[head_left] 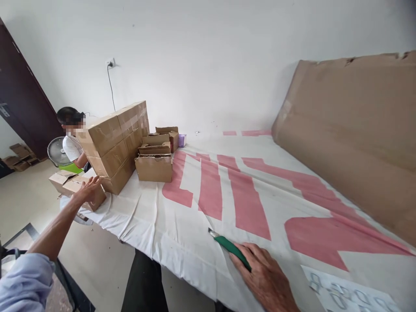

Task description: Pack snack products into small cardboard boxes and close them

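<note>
My right hand is closed around the green handle of a utility knife, low over the front of the cloth-covered table. Its metal tip points up and to the left. Stretched out to the left, my left hand lies with fingers extended on a small cardboard box at the table's left end. Right behind that hand rises a stack of taped cardboard boxes. Several opened cardboard boxes stand to the right of the stack.
Beyond the stack, a person sits near a fan. A large cardboard sheet leans at the right against the wall. Small ring-shaped pieces lie on a white sheet at the lower right. A purple packet stands by the opened boxes.
</note>
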{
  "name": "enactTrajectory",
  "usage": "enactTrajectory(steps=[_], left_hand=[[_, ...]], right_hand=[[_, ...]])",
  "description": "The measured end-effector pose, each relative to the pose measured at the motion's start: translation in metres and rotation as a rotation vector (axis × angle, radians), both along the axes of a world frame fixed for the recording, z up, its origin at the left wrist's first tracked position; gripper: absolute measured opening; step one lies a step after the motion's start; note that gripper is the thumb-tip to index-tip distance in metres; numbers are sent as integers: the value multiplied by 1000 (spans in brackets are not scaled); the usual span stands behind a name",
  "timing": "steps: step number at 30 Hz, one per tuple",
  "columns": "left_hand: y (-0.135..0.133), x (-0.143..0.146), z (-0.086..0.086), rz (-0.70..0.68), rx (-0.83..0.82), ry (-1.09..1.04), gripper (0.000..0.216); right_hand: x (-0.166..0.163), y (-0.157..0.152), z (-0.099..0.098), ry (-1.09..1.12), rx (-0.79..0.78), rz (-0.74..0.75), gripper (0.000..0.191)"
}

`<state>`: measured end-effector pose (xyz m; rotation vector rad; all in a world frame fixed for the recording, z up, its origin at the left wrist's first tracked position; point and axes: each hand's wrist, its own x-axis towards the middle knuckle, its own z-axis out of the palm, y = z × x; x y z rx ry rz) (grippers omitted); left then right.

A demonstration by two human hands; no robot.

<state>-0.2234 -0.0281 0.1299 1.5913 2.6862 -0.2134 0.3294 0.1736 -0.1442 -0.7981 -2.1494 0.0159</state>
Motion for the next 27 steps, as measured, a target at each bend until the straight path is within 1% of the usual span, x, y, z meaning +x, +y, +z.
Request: enactTrajectory(steps=[4,8,12,16,19,22,24,27], left_hand=[[-2,-23,2,16,-116,40,125],[0,-32,-2,3,-169,53,127],[-5,-28,0,-30,-198,66,128],[-11,-14,12,-77,-186,66,115],[-7,5,17,-111,-164,65,110],[6,36,12,-187,-146,44,116],[18,66,5,-273,-115,-1,119],[41,127,-8,-461,-7,-123,110]], right_hand=[[0,5,-12,18,-26,6,47],[1,6,-15,11,-29,11,43],[2,2,-7,-9,-8,15,38],[2,-1,-1,-24,1,11,37],[1,-2,0,-24,-9,-1,37],[0,-3,-1,-32,-59,-19,35],[-1,-3,-1,-37,-86,-30,34],[-1,-2,-2,-34,-78,-31,33]])
